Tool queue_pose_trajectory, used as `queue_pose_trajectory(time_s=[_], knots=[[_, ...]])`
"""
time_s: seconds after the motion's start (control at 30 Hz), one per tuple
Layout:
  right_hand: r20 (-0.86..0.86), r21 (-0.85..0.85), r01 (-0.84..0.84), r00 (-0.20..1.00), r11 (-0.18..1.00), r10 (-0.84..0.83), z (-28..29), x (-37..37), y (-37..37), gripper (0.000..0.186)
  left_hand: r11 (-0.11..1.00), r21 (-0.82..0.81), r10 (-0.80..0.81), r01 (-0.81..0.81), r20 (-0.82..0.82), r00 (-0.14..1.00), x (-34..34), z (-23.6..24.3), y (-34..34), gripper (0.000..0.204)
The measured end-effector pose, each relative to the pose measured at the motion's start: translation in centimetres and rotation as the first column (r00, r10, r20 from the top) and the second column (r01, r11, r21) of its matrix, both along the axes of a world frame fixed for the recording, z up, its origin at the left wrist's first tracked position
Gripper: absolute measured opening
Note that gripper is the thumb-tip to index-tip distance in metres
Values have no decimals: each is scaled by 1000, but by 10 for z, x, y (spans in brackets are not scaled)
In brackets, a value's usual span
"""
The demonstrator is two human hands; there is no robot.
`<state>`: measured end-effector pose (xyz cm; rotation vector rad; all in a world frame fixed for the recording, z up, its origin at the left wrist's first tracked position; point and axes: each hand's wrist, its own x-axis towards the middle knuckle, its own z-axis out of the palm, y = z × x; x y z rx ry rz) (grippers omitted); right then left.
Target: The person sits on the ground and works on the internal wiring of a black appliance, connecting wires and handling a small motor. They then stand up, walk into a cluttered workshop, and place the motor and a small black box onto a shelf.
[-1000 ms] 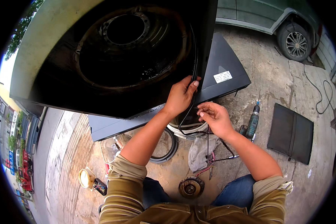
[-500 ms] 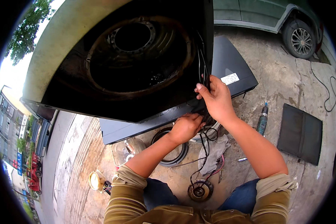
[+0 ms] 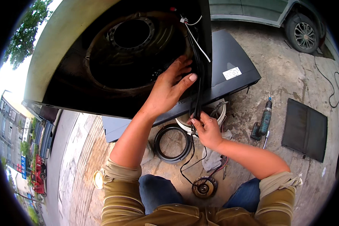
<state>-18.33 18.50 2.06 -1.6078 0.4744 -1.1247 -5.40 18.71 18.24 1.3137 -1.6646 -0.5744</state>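
Note:
A big black metal housing (image 3: 101,107), like that of a range hood, stands in front of me with a round opening facing me. Down its right inner side runs a bundle of black cables (image 3: 198,92), with white connectors (image 3: 183,20) at its upper end. Below the housing's lower edge, my right hand (image 3: 208,132) is closed on this bundle. My left hand (image 3: 167,88) is raised before the opening, fingers apart, just left of the cables. Thin black wire drops from my right hand to a round motor (image 3: 204,187) on the ground between my knees.
A black ring (image 3: 158,150), a white hoop (image 3: 223,117) and a grey rag (image 3: 211,160) lie below the housing. To the right are a cordless drill (image 3: 266,117), a screwdriver (image 3: 266,140) and a dark flat panel (image 3: 304,130). A parked car (image 3: 248,14) stands behind.
My left hand has left the cables at the lower edge and risen to the opening, its fingers spreading. My right hand has slid down to the lower cables. White connectors now show above.

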Motion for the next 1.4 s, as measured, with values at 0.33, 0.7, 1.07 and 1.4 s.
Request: queue_pose_trajectory(time_s=[0.33,0.7,1.07,1.4], knots=[[77,210,-79,995,974,64,-67,-13,-4,10,978,-100,208,-185,310,928,-45,-49,-24,53],[132,402,35,986,915,-96,-36,-166,-32,12,964,63,221,-257,340,914,47,-102,-2,38],[206,527,59,959,848,-195,-39,-197,-32,10,982,-187,109,-8,537,836,33,-156,-84,40],[86,728,5,991,685,-99,-61,-180,-35,11,987,-118,162,-112,637,753,10,-151,-70,22]])
